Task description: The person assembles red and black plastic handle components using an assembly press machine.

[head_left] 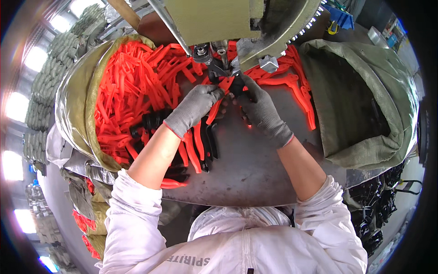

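Note:
My left hand (197, 108), in a grey glove, is closed on a red curved handle (213, 111) under the head of a machine. My right hand (263, 112), gloved the same way, pinches a black part (237, 86) that meets the upper end of this handle. The fingertips of both hands are close together and partly hidden. Right above them is the metal tool (222, 51) of the machine (212, 20). Below my left hand, several loose red handles (190, 150) and black pieces (211, 140) lie on the metal table (246, 173).
On the left, an open woven sack (75, 98) spills a heap of red handles (130, 82). More red handles (296, 89) lie right of the machine. A green sack (397, 109) gapes at the right edge. Black parts (376, 208) are piled low on the right.

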### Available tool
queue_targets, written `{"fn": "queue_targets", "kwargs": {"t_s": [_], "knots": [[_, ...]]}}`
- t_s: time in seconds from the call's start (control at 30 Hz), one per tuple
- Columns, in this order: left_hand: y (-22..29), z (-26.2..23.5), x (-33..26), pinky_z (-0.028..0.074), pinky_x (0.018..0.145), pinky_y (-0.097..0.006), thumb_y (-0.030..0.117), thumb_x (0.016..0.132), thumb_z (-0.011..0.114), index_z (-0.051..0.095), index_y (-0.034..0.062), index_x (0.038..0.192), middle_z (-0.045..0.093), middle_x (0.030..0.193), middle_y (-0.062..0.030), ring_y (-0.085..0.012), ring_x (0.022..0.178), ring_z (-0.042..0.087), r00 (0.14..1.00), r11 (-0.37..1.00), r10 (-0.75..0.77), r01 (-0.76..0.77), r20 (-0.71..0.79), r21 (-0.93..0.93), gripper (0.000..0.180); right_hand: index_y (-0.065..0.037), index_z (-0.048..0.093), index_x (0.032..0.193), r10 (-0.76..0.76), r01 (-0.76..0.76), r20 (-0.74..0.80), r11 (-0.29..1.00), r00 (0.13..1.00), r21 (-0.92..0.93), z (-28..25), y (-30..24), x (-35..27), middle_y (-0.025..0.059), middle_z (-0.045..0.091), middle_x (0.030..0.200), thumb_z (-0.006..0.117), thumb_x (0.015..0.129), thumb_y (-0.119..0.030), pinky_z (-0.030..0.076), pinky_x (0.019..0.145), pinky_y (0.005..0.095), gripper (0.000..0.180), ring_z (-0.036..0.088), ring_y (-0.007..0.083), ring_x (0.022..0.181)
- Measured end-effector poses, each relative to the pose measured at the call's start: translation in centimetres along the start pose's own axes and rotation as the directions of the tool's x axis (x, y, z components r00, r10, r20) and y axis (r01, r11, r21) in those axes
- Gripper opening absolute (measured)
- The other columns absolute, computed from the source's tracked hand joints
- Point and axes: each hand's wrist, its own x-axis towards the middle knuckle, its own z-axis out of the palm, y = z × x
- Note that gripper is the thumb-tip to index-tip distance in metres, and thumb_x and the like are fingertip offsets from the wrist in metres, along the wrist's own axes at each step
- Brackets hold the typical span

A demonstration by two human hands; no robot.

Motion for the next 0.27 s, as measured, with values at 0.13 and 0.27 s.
{"fn": "queue_targets", "kwargs": {"t_s": [0.13,0.27], "knots": [[-0.2,0.2,-0.1,0.057,0.067,-0.033,0.022,0.096,0.053,0.061,-0.0029,0.099,0.065,0.084,-0.0066,-0.0158,0.072,0.065,0.999,0.999,0.044,-0.044,0.008,-0.019,0.026,-0.010,0.034,0.143,0.124,-0.141,0.147,0.984,0.981,0.109,-1.7,-0.8,0.6,0.0032,0.058,0.080,0.054,0.084,-0.004,0.039,0.042,0.0217,0.063,0.047,0.0062,0.051],[0.6,-3.4,0.4,0.056,0.070,-0.033,0.025,0.094,0.055,0.063,0.0002,0.103,0.066,0.084,-0.0084,-0.0176,0.073,0.066,0.975,0.773,0.211,-0.206,0.064,0.600,0.027,-0.015,0.038,0.141,0.194,-0.192,0.158,0.981,0.968,-0.029,-1.8,-0.5,1.5,0.0057,0.060,0.080,0.056,0.085,-0.005,0.042,0.046,0.0224,0.060,0.050,0.0088,0.053]]}}
